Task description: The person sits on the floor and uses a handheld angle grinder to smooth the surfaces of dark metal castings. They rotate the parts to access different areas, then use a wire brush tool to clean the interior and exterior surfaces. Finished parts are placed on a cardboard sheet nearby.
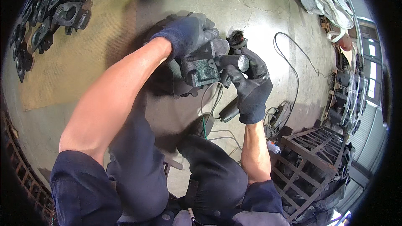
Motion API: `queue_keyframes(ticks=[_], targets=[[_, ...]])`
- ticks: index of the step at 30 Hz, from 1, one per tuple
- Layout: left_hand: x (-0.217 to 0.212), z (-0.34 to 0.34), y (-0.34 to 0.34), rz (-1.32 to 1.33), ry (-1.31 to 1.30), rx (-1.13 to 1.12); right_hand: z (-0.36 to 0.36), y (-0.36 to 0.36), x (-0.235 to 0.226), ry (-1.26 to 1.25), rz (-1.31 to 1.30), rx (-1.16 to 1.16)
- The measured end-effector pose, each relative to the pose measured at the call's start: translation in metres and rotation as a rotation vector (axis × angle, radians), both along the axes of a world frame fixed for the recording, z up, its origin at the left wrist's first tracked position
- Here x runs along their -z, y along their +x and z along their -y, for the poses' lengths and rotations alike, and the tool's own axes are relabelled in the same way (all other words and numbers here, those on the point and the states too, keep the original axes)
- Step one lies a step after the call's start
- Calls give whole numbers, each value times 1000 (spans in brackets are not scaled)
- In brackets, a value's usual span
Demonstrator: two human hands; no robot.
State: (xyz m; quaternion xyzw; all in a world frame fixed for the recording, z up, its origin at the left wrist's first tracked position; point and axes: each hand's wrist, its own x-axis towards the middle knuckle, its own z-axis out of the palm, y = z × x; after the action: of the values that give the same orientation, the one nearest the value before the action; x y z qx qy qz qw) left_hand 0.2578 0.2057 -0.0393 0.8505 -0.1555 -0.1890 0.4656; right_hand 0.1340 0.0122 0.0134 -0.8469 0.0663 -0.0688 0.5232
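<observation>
Casting [202, 68]: dark grey, blocky, held by both hands.

1. The casting [201, 69] sits between the left hand [186, 33] and the right hand [249, 81], above the floor [251, 12].
2. More castings [54, 12] lie on the floor, far left.
3. A metal rack [314, 155] stands right.

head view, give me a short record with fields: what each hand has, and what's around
left hand: gloved left hand grips a dark metal casting
right hand: gloved right hand holds a cylindrical power tool against the casting
floor: more castings lie in rows at upper left
cables: cords trail at right
rack: metal frame at lower right
</observation>
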Motion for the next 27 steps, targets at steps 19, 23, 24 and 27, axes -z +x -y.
queue_keyframes(ticks=[19, 23, 24, 27], targets=[[-20, -1, -3, -107, 67, -21, -16, 44, -30, -230, 81, -273], [-5, -5, 1, 38, 26, 80, -13, 48, -10, -179, -62, -186], [-1, -7, 1, 27, 55, 60, -13, 49, -2, -170, -64, -188], [-9, 0, -2, 2, 72, 28, -14, 46, -2, -270, -52, -118]])
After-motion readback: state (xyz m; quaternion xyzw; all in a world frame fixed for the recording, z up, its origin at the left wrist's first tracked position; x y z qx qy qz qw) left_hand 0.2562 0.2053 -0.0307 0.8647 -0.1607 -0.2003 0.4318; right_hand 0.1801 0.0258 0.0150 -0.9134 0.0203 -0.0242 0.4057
